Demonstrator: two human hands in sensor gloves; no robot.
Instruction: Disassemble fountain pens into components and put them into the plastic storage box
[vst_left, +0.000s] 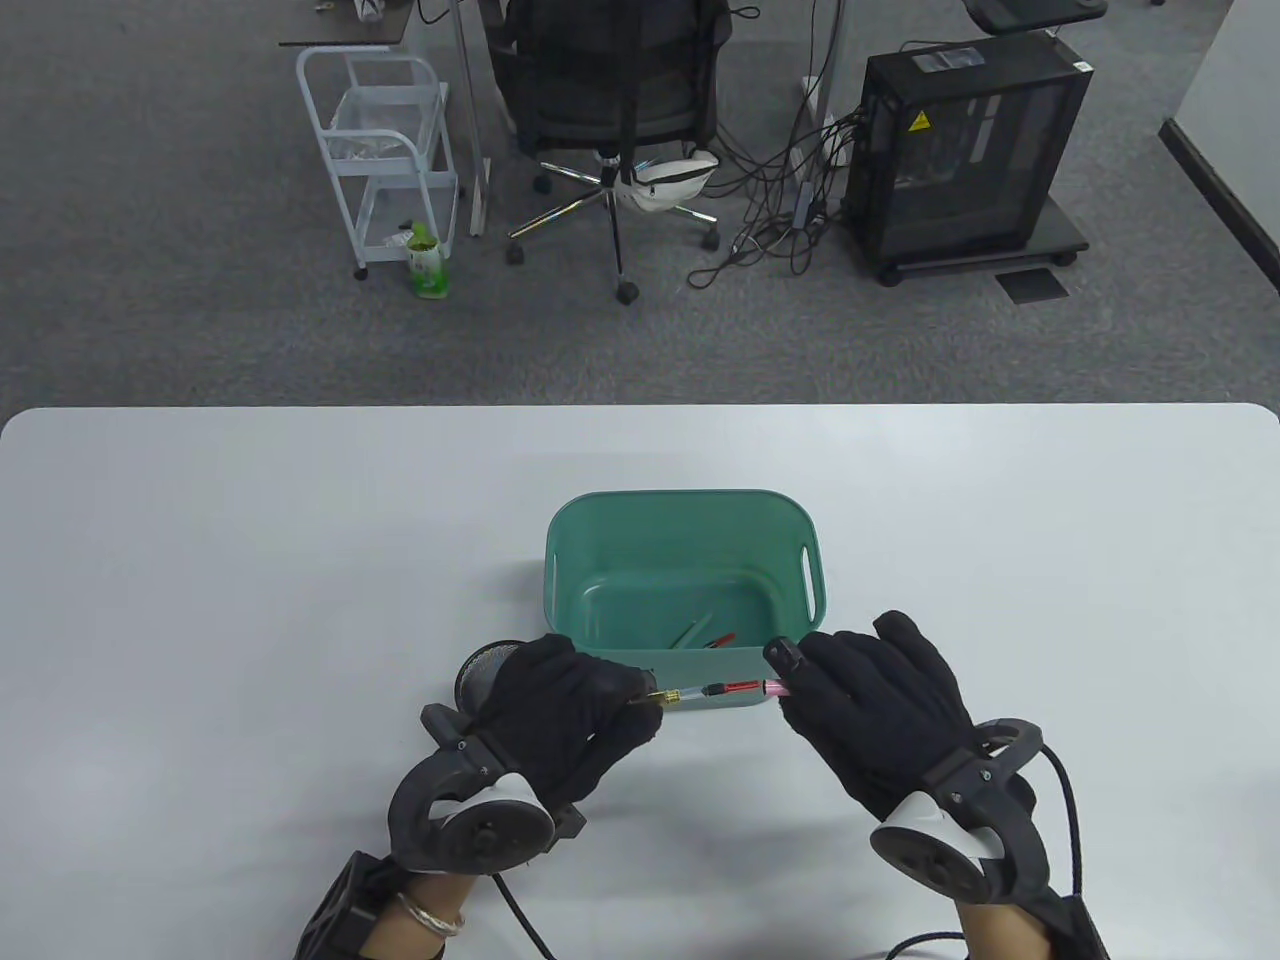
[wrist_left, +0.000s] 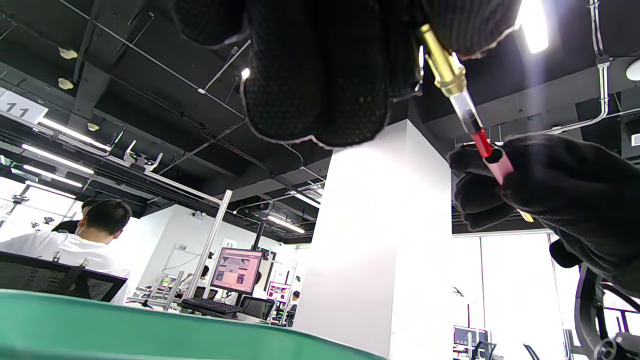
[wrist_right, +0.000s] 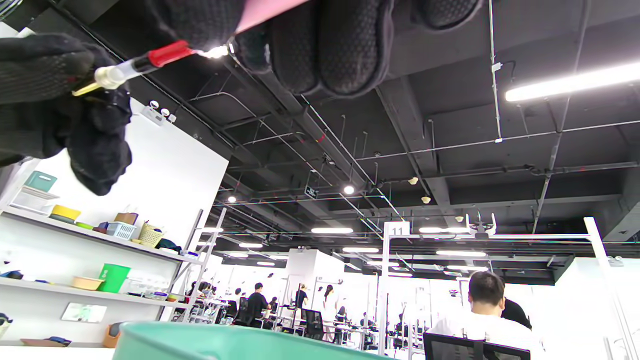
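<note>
Here the pen (vst_left: 715, 690) is being pulled apart just in front of the green box (vst_left: 686, 510), above the table (vst_left: 200, 600). The left hand (vst_left: 570, 715) is pinching the gold front section, while the right hand (vst_left: 880, 705) is curling around the pink barrel, the ink tube showing between them. Next, I judge, a straight pull, then dropping each piece into the box beside the parts (vst_left: 703, 635) already there.

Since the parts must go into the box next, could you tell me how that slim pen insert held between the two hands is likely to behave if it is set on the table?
The pen insert looks round and thin, so it would probably roll on the smooth table. Its clear section seems to be plastic, likely light and somewhat fragile. The left hand and right hand each pinch an end, suggesting it is stiff.
</note>
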